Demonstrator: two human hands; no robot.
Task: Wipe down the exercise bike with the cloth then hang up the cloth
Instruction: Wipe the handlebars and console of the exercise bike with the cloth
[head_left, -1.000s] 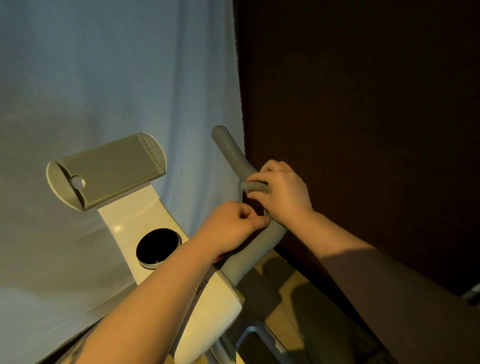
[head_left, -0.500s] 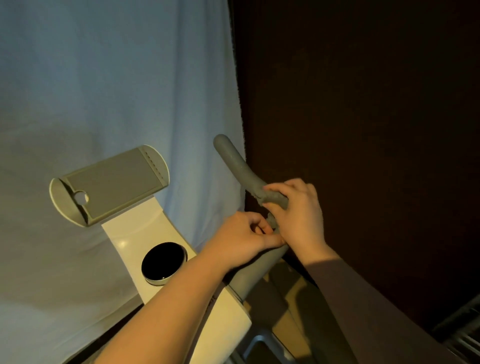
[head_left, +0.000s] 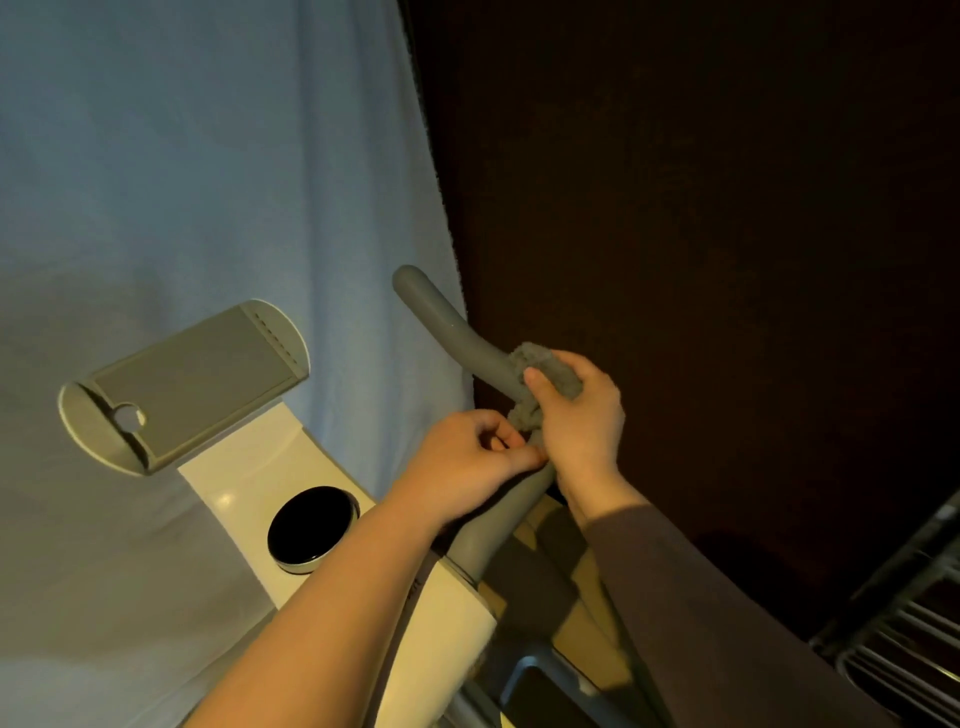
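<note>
Both my hands are on the handlebar, cloth wrapped round it at frame centre-right.
My right hand (head_left: 582, 415) grips the grey cloth (head_left: 545, 371) round the handlebar (head_left: 457, 332); my left hand (head_left: 467, 457) pinches its lower end, fingers curled. The bar's upper end stands free; dark wall behind hides detail.

I'm in a room at home: my exercise bike (head_left: 332, 519) stands against a hanging blue sheet (head_left: 208, 182), with a wire rack (head_left: 904, 623) nearby.

Two hands (head_left: 519, 441), one cloth (head_left: 545, 374), one exercise bike (head_left: 447, 613).
</note>
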